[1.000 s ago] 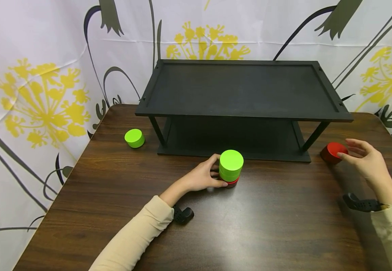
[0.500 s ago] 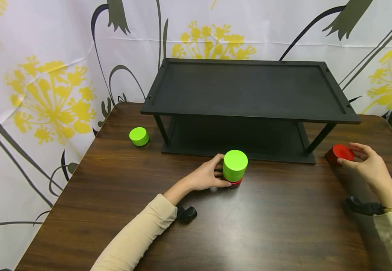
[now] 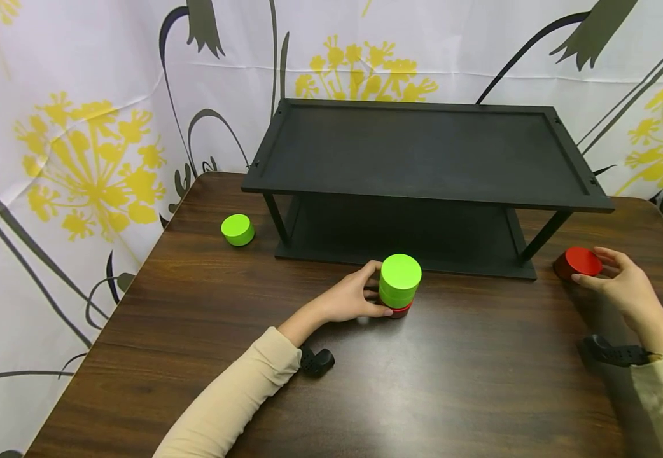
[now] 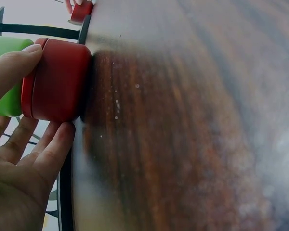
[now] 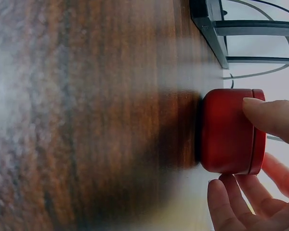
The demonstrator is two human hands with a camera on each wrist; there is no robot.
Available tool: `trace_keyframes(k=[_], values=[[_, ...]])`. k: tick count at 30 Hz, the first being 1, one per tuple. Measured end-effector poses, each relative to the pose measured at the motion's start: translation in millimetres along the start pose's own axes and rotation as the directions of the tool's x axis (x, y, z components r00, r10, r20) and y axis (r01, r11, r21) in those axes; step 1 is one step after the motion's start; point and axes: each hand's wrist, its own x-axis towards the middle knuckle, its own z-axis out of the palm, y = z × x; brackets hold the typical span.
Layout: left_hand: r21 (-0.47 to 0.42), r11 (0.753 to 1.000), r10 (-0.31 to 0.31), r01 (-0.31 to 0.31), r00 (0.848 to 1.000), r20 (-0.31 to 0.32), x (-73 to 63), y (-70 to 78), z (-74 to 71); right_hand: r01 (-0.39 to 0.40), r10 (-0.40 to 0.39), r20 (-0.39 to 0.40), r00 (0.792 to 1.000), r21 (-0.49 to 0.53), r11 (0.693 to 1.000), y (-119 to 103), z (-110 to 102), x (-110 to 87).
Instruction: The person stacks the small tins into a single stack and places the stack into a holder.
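Our left hand [image 3: 346, 298] grasps a smooth, lidded red container [image 4: 62, 82] (a bright green container [image 3: 400, 281] on top), and our right hand [image 3: 629, 287] pinches its red twin [image 5: 227, 134].

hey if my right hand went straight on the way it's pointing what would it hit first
The red container, already between the thumb and fingers of your right hand. Beyond that red container, the black shelf's near right post seems next, though depth is unclear.
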Motion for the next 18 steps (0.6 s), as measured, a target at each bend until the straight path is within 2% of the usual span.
trace_keyframes(k=[18], values=[[0.003,1.0,-0.009,0.009,1.0,-0.007,-1.0,0.7,0.7,0.001,0.0,0.03,1.0,-0.009,1.0,-0.8,-2.8,1.3]])
